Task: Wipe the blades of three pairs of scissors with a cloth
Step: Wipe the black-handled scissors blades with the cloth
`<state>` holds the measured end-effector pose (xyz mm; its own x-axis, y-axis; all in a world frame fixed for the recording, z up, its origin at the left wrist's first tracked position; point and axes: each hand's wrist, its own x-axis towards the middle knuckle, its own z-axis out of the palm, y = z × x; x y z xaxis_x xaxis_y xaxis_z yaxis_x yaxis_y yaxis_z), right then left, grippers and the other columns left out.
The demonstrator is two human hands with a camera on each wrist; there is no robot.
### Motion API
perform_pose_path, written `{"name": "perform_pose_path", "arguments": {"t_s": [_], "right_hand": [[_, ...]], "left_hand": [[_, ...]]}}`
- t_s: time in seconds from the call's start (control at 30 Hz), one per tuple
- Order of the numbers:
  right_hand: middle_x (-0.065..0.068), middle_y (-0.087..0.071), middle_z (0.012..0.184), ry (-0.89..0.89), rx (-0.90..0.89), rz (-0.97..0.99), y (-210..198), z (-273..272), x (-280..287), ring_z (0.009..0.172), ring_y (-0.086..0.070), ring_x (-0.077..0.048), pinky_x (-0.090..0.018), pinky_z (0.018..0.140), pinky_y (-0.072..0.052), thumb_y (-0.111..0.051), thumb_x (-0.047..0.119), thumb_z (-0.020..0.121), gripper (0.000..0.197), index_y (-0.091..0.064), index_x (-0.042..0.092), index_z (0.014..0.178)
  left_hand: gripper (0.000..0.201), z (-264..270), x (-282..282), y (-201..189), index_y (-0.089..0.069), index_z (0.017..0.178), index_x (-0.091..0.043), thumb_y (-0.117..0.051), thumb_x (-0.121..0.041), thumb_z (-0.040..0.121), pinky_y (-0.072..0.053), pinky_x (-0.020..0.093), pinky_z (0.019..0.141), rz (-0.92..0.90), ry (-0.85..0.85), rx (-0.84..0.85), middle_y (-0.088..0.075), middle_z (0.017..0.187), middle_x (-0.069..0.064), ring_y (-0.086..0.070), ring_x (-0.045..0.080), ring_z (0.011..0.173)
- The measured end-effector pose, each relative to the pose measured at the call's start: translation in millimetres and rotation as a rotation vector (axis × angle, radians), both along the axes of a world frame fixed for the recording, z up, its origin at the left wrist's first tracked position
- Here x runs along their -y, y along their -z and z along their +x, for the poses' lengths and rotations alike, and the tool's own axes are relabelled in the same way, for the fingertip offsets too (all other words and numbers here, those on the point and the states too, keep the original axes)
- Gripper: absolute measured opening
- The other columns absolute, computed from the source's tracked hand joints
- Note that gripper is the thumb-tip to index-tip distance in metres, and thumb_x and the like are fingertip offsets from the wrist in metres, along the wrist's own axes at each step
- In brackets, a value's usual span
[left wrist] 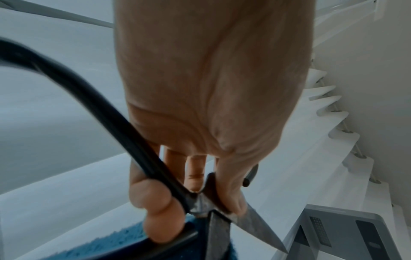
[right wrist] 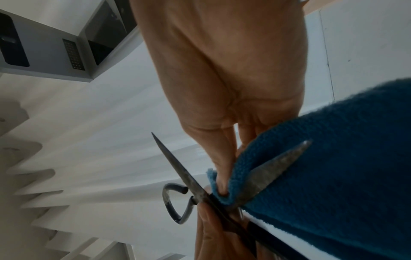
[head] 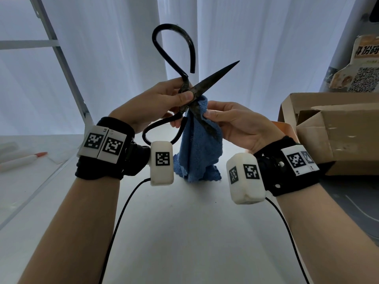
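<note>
holding: we have one pair of dark iron scissors (head: 189,93) up in the air between both hands, blades spread wide apart, above the white table (head: 184,222).
far left: a white pen-like thing with an orange tip (head: 24,159) lies on the table's left part, well apart from our hands; we cannot tell what it is.
left hand: our left hand (head: 155,101) is clamped on the scissors at the pivot, thumb pressed on top where the blades cross, fingers curled underneath around the lower handle shank. the left wrist view shows the same grip (left wrist: 200,123), with a curled finger hooked under the black handle.
handles: one big loop rises above the left hand, the other hangs below it, toward our left wrist.
blades: one blade points up and to the right, bare; the other points down and to the right, lying against the cloth.
cloth: the blue cloth (head: 196,146) hangs from the pivot area down to the table, its lower edge bunched on the surface.
right hand: our right hand (head: 235,121) pinches the cloth against the lower blade near the pivot, thumb and fingers closed on the fabric; the right wrist view (right wrist: 233,70) shows a fingertip pushed into a fold of cloth (right wrist: 333,167) beside the blade.
far right: an open cardboard box (head: 338,130) sits on the table's right side, near our right wrist.
</note>
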<state>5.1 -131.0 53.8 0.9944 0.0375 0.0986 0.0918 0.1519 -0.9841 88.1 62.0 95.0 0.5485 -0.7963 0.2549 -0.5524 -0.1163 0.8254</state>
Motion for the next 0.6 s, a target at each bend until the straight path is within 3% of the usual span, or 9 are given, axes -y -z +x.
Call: {"name": "perform_pose_path", "arguments": {"t_s": [0.13,0.23,0.3,0.4,0.5,0.6], "right_hand": [[-0.013,-0.069,0.109,0.062,0.009,-0.067,-2.0,-0.3,-0.1,0.102,-0.066,-0.022,-0.033,0.097,-0.054,-0.059,-0.001,0.090,0.025,-0.067,0.002,0.114],[-0.006,-0.071,0.093,0.253,0.037,-0.315,-6.1,0.0,-3.9,0.091,-0.067,-0.017,-0.032,0.090,-0.056,-0.065,0.001,0.090,0.014,-0.069,0.006,0.102],[-0.005,-0.071,0.088,0.317,0.048,-0.427,-7.3,0.8,-7.2,0.087,-0.067,-0.016,-0.032,0.089,-0.056,-0.066,0.002,0.090,0.014,-0.070,0.005,0.103],[-0.011,-0.071,0.095,0.336,0.045,-0.426,-6.6,1.7,-8.5,0.090,-0.067,-0.019,-0.034,0.089,-0.055,-0.064,0.000,0.091,0.012,-0.069,0.006,0.100],[-0.006,-0.071,0.090,0.384,0.055,-0.377,-6.3,2.0,-6.8,0.088,-0.066,-0.018,-0.030,0.080,-0.056,-0.062,0.001,0.093,0.013,-0.068,0.012,0.093],[-0.006,-0.071,0.091,0.430,0.115,-0.247,-5.6,2.8,-6.7,0.087,-0.067,-0.016,-0.027,0.075,-0.054,-0.062,0.005,0.095,0.009,-0.068,0.009,0.100]], "left_hand": [[0.012,0.0,1.0,0.6,-0.058,0.106,-0.014,-0.049,-0.022,0.106,-0.051,0.024,0.060,0.010,-0.019,0.011,-0.060,0.069,-0.016,-0.054,0.019,0.058],[0.013,1.0,3.3,3.0,-0.059,0.106,-0.013,-0.049,-0.021,0.106,-0.051,0.026,0.060,0.037,-0.054,0.025,-0.060,0.066,-0.014,-0.056,0.017,0.056],[0.014,1.8,4.5,4.5,-0.059,0.108,-0.011,-0.050,-0.021,0.106,-0.051,0.028,0.060,0.053,-0.067,0.026,-0.059,0.064,-0.013,-0.056,0.017,0.056],[0.012,2.6,4.8,4.5,-0.059,0.105,-0.012,-0.050,-0.020,0.106,-0.050,0.028,0.059,0.057,-0.078,0.029,-0.057,0.063,-0.011,-0.056,0.018,0.055],[0.011,3.9,3.0,3.9,-0.056,0.102,-0.011,-0.049,-0.019,0.106,-0.049,0.027,0.058,0.056,-0.084,0.038,-0.057,0.062,-0.012,-0.055,0.018,0.054],[0.011,6.0,1.3,3.6,-0.055,0.099,-0.014,-0.049,-0.019,0.106,-0.049,0.026,0.059,0.052,-0.093,0.036,-0.057,0.063,-0.011,-0.055,0.017,0.054]]}}
